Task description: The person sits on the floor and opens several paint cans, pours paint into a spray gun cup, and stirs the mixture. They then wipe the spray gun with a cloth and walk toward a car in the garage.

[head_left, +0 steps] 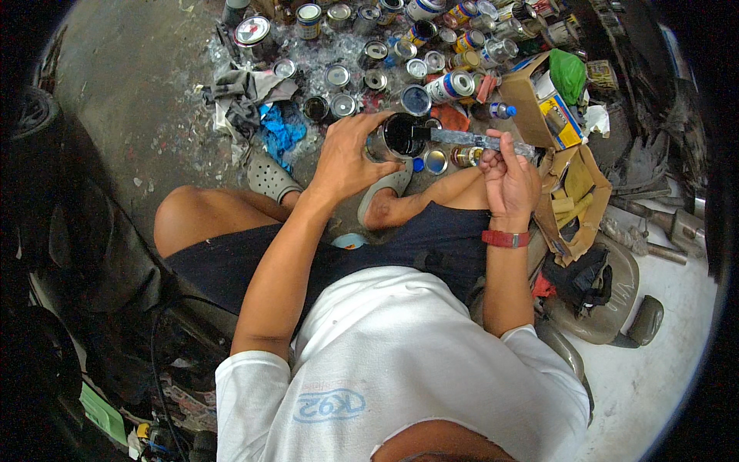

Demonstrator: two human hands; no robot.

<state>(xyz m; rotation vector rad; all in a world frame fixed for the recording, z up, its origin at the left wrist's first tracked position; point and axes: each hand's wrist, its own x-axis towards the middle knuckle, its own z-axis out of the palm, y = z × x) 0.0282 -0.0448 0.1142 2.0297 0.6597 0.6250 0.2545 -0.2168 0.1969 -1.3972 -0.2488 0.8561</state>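
My left hand [350,158] is closed around the side of a small round can [377,146], tilted so its mouth shows glossy black paint inside. A flat, paint-stained stirring stick [469,138] is gripped in my right hand [509,179], with the fingers wrapped round it. Its black-coated end lies at the can's rim; I cannot tell whether it touches the paint. Below the can, a small open tin [436,162] and a blue cap [418,165] are on the floor.
Several paint cans [339,75] crowd the paint-spattered floor ahead. Grey and blue rags [281,135] lie left of them. To the right are a cardboard box [531,108] holding a green bag [567,75], a torn carton [570,239] and a plastic bottle [502,111].
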